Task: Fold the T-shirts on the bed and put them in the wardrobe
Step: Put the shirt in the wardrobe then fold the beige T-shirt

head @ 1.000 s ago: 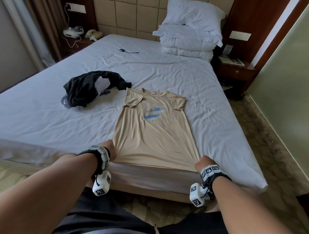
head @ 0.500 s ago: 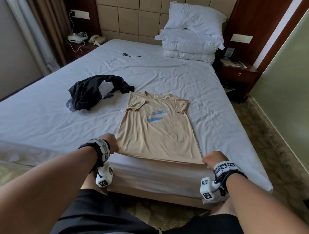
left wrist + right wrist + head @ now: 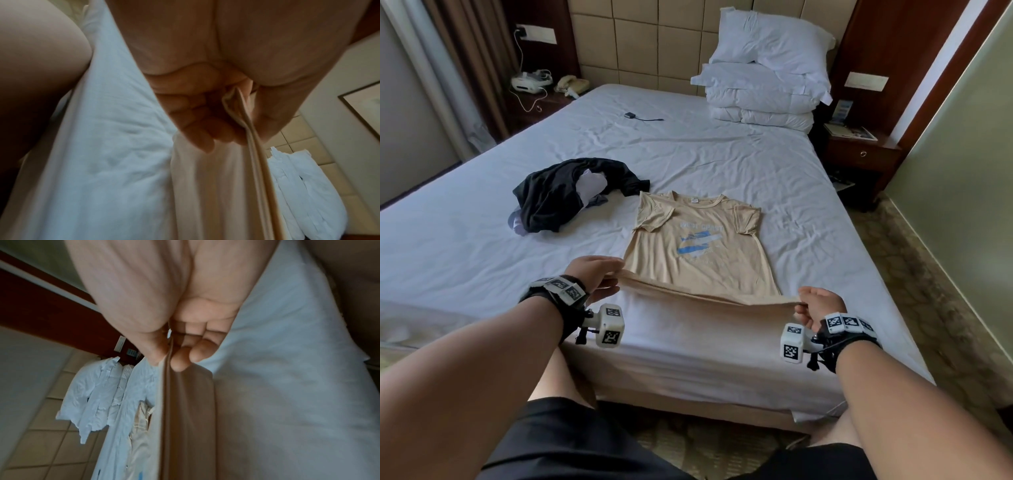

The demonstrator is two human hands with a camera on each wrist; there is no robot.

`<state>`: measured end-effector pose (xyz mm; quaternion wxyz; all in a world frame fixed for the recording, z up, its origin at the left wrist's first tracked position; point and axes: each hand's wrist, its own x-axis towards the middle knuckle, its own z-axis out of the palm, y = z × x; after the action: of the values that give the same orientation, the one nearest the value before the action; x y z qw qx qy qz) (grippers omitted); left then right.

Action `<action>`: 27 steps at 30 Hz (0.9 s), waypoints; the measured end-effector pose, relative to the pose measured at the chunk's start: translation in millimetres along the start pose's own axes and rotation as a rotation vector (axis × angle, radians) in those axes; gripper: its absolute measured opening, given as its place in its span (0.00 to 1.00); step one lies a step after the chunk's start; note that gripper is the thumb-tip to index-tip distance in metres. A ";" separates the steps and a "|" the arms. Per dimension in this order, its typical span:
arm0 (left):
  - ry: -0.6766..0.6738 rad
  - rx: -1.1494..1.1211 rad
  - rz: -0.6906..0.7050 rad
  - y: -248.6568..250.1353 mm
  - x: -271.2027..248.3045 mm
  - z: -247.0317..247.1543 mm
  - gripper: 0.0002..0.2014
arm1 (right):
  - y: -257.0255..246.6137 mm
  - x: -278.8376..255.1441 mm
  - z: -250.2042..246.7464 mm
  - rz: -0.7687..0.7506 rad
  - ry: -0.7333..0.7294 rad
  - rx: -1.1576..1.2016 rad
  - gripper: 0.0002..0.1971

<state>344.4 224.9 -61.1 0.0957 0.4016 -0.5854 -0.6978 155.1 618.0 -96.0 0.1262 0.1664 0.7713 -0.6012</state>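
Note:
A beige T-shirt [image 3: 698, 246] with a blue print lies face up on the white bed [image 3: 465, 267], collar toward the headboard, both sleeves folded in. My left hand [image 3: 602, 277] pinches the shirt's lower left hem corner and my right hand [image 3: 815, 305] pinches the lower right one. The hem is lifted off the sheet and stretched between them. In the left wrist view the beige fabric [image 3: 246, 146] runs between thumb and curled fingers [image 3: 197, 129]. The right wrist view shows the same pinch on the hem [image 3: 170, 386]. A crumpled black T-shirt [image 3: 565, 192] lies left of the beige one.
Stacked white pillows [image 3: 767, 75] sit at the headboard on the right. A small black device with a cable [image 3: 633, 115] lies on the far sheet. Wooden nightstands [image 3: 859, 154] flank the bed, the left one bearing a phone [image 3: 571, 84]. Patterned carpet [image 3: 928, 291] runs along the right side.
Both hands have lifted the hem off the bed's front edge and carried it forward toward the collar. The shirt's lower part now hangs raised instead of lying flat over the edge.

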 end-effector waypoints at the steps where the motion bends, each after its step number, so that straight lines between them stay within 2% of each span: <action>1: -0.013 -0.025 -0.006 0.9 2.6 -2.4 0.09 | -2.8 1.0 -0.1 0.006 0.006 0.056 0.05; 4: -0.083 0.001 -0.040 4.2 9.9 -9.2 0.14 | -12.3 0.4 1.2 -0.025 -0.015 0.121 0.14; 7: -0.096 0.133 -0.036 6.5 19.2 -10.5 0.21 | -18.8 0.9 3.8 -0.112 -0.038 -0.001 0.25; 9: -0.021 0.277 0.052 5.6 28.2 -9.8 0.20 | -21.5 2.7 6.5 -0.173 -0.036 -0.059 0.23; 11: 0.082 0.408 0.155 4.9 36.1 -7.5 0.13 | -23.0 4.3 10.4 -0.221 -0.015 -0.080 0.18; 13: 0.127 0.396 0.208 4.3 40.6 -3.3 0.06 | -26.2 3.2 14.4 -0.260 0.025 -0.090 0.08; 14: 0.138 0.370 0.218 4.7 42.2 -0.9 0.05 | -28.6 3.8 16.7 -0.281 0.045 -0.105 0.07; 20: 0.126 0.266 0.190 17.4 59.0 3.3 0.11 | -42.8 24.6 23.6 -0.298 0.100 -0.200 0.15; 23: 0.077 0.230 0.159 28.7 71.2 2.3 0.08 | -51.3 38.1 26.0 -0.305 0.108 -0.264 0.17; 27: 0.099 0.306 0.196 45.9 86.3 5.3 0.01 | -66.4 55.1 34.5 -0.311 0.105 -0.310 0.19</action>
<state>268.5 163.1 -58.9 0.1299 0.3863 -0.7156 -0.5672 77.5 575.5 -67.4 0.0159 0.0553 0.8765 -0.4779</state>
